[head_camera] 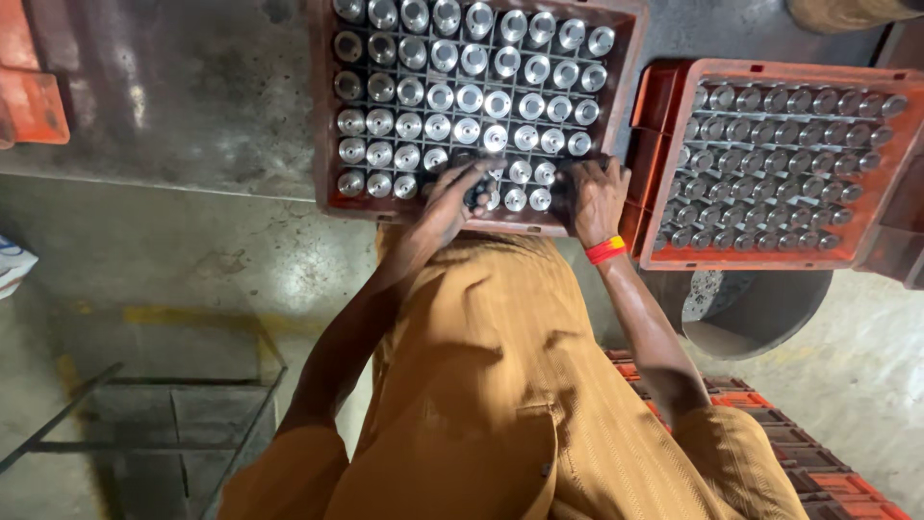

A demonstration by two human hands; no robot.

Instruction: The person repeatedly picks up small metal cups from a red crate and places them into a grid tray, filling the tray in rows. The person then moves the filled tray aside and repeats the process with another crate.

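Note:
A red plastic crate in front of me holds several shiny metal cylinders standing upright in a grid of cells. My left hand reaches into the crate's near row and its fingers close around a dark metal cylinder. My right hand, with a red and yellow band at the wrist, rests on the crate's near right corner, fingers bent over the cells; whether it holds anything is hidden.
A second red crate of metal cylinders stands to the right, touching the first. Below it sits a round dark bin. More red crates lie at lower right. A metal frame stands at lower left on the concrete floor.

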